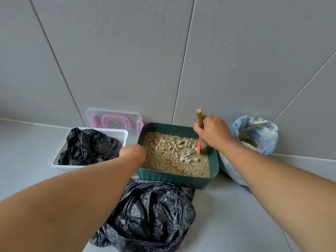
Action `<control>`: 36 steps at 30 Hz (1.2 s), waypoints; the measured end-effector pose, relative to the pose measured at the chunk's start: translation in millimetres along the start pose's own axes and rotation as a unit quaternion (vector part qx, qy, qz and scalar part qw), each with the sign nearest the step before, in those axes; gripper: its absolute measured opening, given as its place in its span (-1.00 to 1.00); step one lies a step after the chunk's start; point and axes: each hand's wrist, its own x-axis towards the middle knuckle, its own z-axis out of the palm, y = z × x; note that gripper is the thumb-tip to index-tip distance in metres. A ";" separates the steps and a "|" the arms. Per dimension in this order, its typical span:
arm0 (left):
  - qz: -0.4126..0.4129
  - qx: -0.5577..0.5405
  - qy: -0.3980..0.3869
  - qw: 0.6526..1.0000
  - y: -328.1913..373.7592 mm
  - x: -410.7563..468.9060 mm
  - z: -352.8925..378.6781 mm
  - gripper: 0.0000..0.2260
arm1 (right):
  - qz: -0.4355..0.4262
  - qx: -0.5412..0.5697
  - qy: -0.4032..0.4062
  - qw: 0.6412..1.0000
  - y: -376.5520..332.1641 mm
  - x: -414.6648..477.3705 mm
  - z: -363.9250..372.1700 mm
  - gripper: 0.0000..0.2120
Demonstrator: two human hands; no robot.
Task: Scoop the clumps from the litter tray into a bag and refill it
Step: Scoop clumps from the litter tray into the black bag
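A dark green litter tray (pixel 177 180) sits on the floor against the wall, filled with tan litter and several grey clumps (pixel 179 150) across its middle. My right hand (pixel 211 132) grips the wooden handle of a red scoop (pixel 199 144), whose blade stands in the litter at the tray's right side. My left hand (pixel 132 151) holds the tray's left rim; its fingers are hidden. A crumpled black bag (pixel 151 215) lies on the floor in front of the tray.
A clear plastic bin (pixel 60 153) holding another black bag (pixel 89 146) stands left of the tray, its pink-latched lid (pixel 113 119) leaning on the wall behind. An open blue-white litter sack (pixel 254 137) stands to the right. Grey tiled floor and wall surround everything.
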 end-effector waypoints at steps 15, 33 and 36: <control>0.083 0.092 -0.042 0.991 -0.8 2.0 -11.6 -0.67 | 0.027 0.007 -0.009 1.000 -1.0 -2.6 -2.2 -0.72; 0.093 0.109 -0.029 0.989 -0.9 6.3 -7.2 -0.67 | 0.046 0.065 0.022 0.997 0.3 2.2 9.4 -0.74; 0.090 0.106 -0.027 0.990 -1.4 6.3 -7.5 -0.68 | 0.106 0.185 0.077 0.974 2.5 7.9 5.5 -0.73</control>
